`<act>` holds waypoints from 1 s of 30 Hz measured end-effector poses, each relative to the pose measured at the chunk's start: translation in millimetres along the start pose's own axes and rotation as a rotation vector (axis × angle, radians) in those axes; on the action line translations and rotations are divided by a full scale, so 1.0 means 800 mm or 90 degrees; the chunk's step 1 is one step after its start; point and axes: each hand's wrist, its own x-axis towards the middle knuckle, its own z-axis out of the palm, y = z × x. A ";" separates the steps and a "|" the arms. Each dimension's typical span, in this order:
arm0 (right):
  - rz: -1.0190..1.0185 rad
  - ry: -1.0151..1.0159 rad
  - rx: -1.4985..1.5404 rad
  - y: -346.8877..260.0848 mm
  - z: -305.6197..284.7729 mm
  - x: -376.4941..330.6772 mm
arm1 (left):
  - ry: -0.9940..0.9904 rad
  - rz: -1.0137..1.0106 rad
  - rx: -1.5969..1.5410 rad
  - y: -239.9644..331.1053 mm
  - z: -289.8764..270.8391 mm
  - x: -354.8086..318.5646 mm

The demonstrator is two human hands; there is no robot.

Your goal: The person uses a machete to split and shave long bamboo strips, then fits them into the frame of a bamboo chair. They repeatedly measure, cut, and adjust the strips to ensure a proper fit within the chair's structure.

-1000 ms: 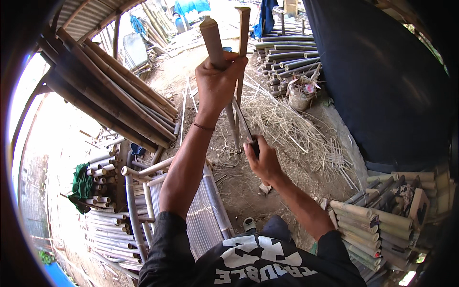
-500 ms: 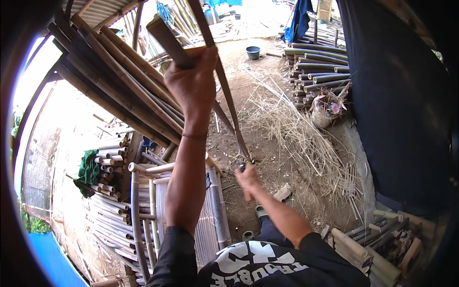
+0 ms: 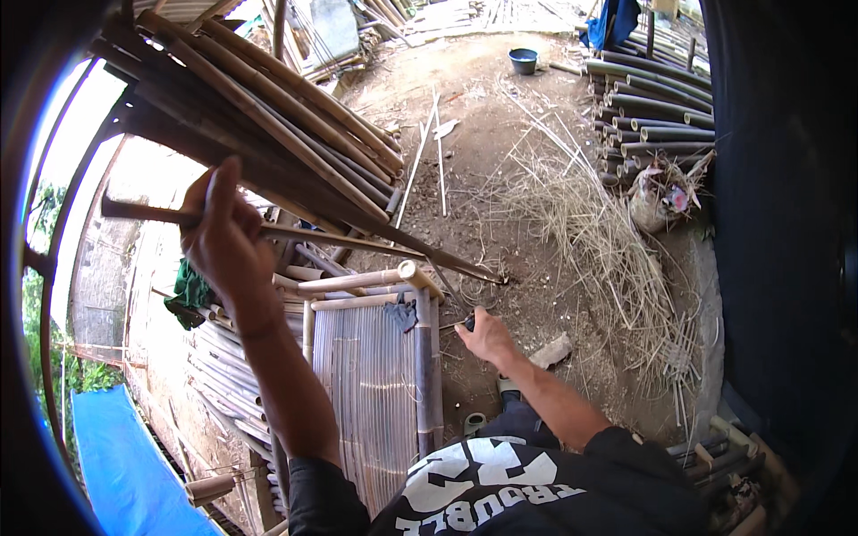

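Note:
My left hand [image 3: 228, 237], raised at the left, is closed round a long dark bamboo strip [image 3: 331, 238]. The strip slants gently down to the right. Just above it runs a second dark strip [image 3: 407, 239]; the two meet near the ground at their far right end. Low in the middle, my right hand [image 3: 490, 338] is closed on what looks like a knife, its thin grey blade [image 3: 446, 282] pointing up and left toward the strips. The fingers hide most of the handle. Beside my left forearm stands a slatted bamboo bench [image 3: 366, 384] with a grey rag [image 3: 402, 314] on its edge.
Thick bamboo poles [image 3: 295, 98] lean at the upper left. More poles [image 3: 661, 134] are stacked at the right, beside a stuffed sack [image 3: 657, 201] and a black sheet [image 3: 786, 223]. Pale shavings [image 3: 590, 214] litter the dirt. A dark bucket [image 3: 523, 61] stands farther off.
My left hand has swung left and down, bringing the strip from steep to nearly level. My right hand stays low in the middle, and the whole view has shifted.

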 end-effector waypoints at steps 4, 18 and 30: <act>0.183 -0.402 0.520 -0.004 -0.045 0.012 | 0.011 0.009 0.000 -0.001 -0.012 0.002; 0.280 -0.282 0.113 0.053 -0.011 0.055 | 0.094 -0.017 0.027 -0.009 -0.033 0.022; 0.293 -0.285 0.062 0.096 0.030 0.032 | 0.052 -0.119 0.009 -0.058 -0.086 0.115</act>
